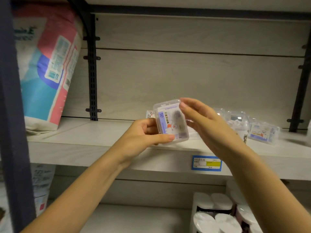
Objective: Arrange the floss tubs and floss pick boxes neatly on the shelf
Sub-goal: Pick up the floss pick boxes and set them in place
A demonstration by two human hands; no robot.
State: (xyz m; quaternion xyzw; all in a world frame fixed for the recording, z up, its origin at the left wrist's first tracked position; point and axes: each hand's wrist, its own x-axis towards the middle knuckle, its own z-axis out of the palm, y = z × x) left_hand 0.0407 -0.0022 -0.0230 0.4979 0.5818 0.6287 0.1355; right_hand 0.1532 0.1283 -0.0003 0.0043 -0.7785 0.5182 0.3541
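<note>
One clear floss pick box (170, 121) is held tilted above the front edge of the shelf (94, 140): the left hand (144, 133) pinches its lower edge, and right hand (200, 118) fingertips press its top corner. Other clear floss containers (249, 126) lie loosely clustered to the right, so most arranging seems left.

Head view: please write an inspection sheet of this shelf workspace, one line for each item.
Surface: pale wood-look shelf, front edge carries a blue price tag.
Job's things: clear floss pick box held above the shelf; more clear boxes lie loosely at right.
Clutter: large soft package leans at left.
Hands: left hand and right hand both grip the held box.
Cables: nothing seen.
Surroundings: black upright; white rolls on the lower shelf.
</note>
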